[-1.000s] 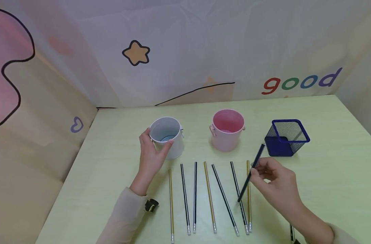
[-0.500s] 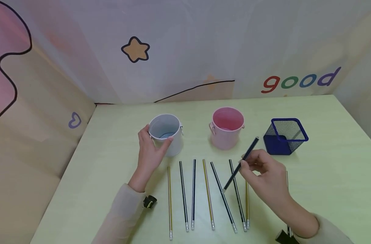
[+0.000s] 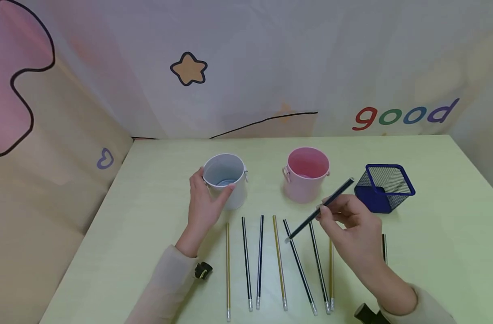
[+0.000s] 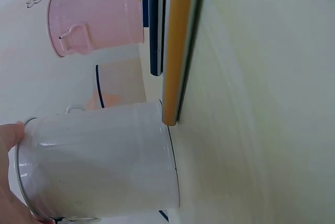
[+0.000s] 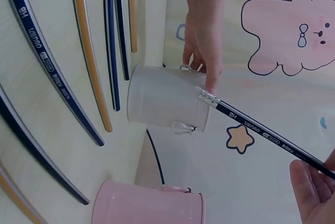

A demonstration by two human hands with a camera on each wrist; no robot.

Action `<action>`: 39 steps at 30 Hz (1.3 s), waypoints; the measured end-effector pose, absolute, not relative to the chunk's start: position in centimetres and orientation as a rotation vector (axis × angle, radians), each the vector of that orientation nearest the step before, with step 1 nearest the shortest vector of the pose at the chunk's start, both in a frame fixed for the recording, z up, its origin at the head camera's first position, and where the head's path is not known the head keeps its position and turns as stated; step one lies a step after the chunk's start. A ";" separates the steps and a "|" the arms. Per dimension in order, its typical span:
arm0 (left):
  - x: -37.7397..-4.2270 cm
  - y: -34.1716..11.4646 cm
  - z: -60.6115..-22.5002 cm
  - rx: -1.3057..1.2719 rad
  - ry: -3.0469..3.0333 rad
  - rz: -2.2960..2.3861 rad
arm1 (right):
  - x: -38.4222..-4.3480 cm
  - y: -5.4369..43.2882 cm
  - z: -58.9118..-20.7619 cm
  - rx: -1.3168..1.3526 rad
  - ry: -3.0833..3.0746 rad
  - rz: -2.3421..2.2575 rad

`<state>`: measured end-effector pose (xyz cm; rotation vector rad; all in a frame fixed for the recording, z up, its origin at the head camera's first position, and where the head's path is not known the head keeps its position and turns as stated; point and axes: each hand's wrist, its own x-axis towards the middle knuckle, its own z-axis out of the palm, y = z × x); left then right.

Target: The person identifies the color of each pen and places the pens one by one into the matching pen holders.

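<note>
My left hand (image 3: 205,204) grips the near left rim of a white bucket (image 3: 237,194), thumb over the edge, in the head view. The bucket stands upright on the table. Between thumb and fingers, my right hand (image 3: 357,236) pinches a dark striped pencil (image 3: 338,192) above the table, its eraser end pointing down and left. In the right wrist view the raised pencil (image 5: 267,134) shows its silver ferrule and white eraser. Below the buckets lies a row of several pencils, dark ones such as this pencil (image 3: 246,263) and yellow ones such as this pencil (image 3: 228,270).
A pink bucket (image 3: 305,191) stands right of the white one. Farther right is a blue mesh pen holder (image 3: 376,200). Another dark pencil (image 3: 384,247) lies partly hidden behind the right wrist. A printed backdrop (image 3: 250,67) rises behind the table.
My right hand has moved left, away from the mesh holder, and the held pencil has tilted closer to level. The left hand keeps its grip on the white bucket.
</note>
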<state>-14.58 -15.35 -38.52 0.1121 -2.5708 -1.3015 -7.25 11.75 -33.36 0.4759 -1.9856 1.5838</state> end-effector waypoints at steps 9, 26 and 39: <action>-14.5 -15.3 -38.7 0.099 -2.546 -1.321 | -8.1 10.7 -33.3 0.583 -1.763 1.697; -14.4 -15.0 -38.8 0.121 -2.514 -1.262 | -9.1 8.9 -32.6 0.517 -1.746 1.695; -14.6 -15.0 -39.1 0.094 -2.475 -1.250 | -10.4 7.6 -31.5 0.541 -1.721 1.676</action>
